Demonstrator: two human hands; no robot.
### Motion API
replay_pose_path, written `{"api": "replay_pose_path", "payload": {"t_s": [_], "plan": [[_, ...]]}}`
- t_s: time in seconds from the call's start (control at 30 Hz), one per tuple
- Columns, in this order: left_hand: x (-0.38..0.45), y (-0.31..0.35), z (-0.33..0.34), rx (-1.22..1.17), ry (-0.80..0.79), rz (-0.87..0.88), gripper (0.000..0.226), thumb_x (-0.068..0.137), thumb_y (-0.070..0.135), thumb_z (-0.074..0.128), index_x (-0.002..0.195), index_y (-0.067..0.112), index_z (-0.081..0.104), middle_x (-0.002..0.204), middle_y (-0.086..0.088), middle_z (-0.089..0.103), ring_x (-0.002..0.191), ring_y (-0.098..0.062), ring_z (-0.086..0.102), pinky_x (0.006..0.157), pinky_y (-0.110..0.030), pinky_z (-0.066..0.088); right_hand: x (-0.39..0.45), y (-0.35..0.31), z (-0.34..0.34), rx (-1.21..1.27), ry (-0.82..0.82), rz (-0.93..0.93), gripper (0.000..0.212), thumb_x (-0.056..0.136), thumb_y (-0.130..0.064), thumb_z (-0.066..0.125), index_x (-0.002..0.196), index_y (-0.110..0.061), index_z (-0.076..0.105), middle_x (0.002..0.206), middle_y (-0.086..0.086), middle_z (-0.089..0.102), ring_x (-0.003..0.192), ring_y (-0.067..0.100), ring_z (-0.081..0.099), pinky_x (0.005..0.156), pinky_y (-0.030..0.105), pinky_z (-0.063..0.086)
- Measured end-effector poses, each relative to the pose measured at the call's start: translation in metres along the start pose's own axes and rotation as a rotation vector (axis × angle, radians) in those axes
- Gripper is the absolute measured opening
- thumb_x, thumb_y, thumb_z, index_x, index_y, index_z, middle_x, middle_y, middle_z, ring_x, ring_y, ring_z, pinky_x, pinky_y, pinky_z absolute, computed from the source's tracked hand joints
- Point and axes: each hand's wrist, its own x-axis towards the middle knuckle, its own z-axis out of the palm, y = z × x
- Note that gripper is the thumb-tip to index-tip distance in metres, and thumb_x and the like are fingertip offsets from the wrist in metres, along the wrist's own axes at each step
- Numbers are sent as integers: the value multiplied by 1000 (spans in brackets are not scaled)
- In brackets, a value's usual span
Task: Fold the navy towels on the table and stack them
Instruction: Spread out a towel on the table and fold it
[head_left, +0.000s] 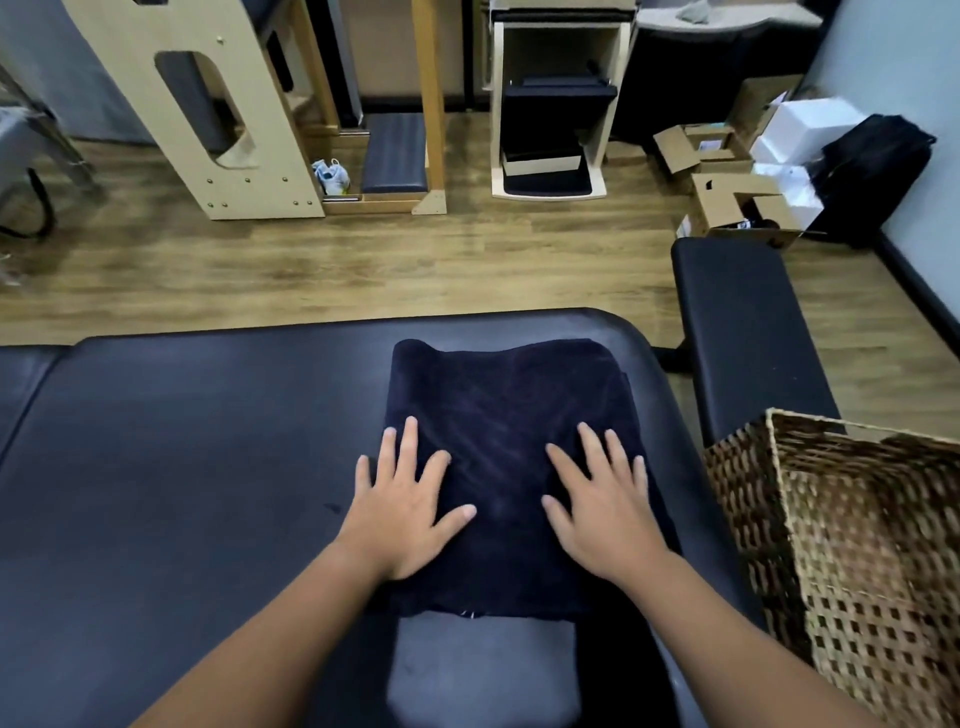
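Observation:
A navy towel (506, 405) lies flat in a roughly rectangular shape on the right part of the black padded table (197, 441). My left hand (402, 512) rests palm down on the towel's near left edge, fingers straight and spread, the outer fingers partly over the table. My right hand (605, 514) presses flat on the towel's near right part, fingers spread too. Neither hand grips the cloth. A slightly uneven layer shows along the towel's far right corner.
A woven wicker basket (852, 551) stands at the right, close to the table's edge. A black padded bench (748, 332) sits beyond it. Wooden exercise equipment (228, 114) and cardboard boxes (737, 202) stand on the wood floor behind the table.

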Motion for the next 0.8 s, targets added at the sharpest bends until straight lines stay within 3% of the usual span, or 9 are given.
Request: {"api": "replay_pose_path", "payload": {"t_s": [0.07,0.17,0.33,0.43,0.53,0.63,0.8], "plan": [[22,4,-2,-1,8,-55,91,87,85,12,160,33,-4,164,-13,-29,153,-39,-18,122,-61,10,19,-6,-5,16,-60,12,70,97,-65,35,158,-42,11,169,5,-10,153,40,-14,119,67,3],[52,4,-10,26,-26,-112,90,82,90,7,152,45,-28,162,-15,-33,150,-46,-20,120,-64,7,49,-7,-9,32,-113,99,74,92,-76,26,155,-51,-4,167,1,-20,150,44,-23,113,75,-2],[91,-6,-21,-49,-8,-217,96,83,89,15,155,38,-25,163,-15,-31,153,-40,-15,120,-63,13,93,-1,-16,53,-153,226,77,88,-84,22,151,-57,-12,166,3,-25,148,47,-25,109,80,3],[102,-9,-24,-113,2,-271,87,93,74,25,156,36,-22,164,-14,-28,154,-37,-15,120,-63,13,113,5,-21,147,-184,390,79,89,-83,23,151,-55,-16,164,4,-30,148,50,-22,110,79,10],[96,-10,-23,39,139,-25,74,96,53,24,158,39,-15,165,-9,-28,153,-34,-23,120,-65,2,127,5,-27,203,-203,513,83,91,-80,27,155,-48,-15,164,7,-30,148,51,-18,111,78,9],[82,-2,-18,168,114,264,72,95,57,10,160,35,-9,170,-6,-14,155,-24,-17,122,-61,-2,123,-2,-28,119,-173,447,80,95,-73,28,157,-43,-13,165,10,-25,148,47,-23,111,79,4],[44,6,4,178,113,240,84,97,72,16,163,22,3,169,-15,-7,156,-32,-10,121,-64,4,59,-15,-15,79,-113,258,74,98,-66,31,156,-46,-11,165,7,-25,149,44,-22,111,77,14]]}}
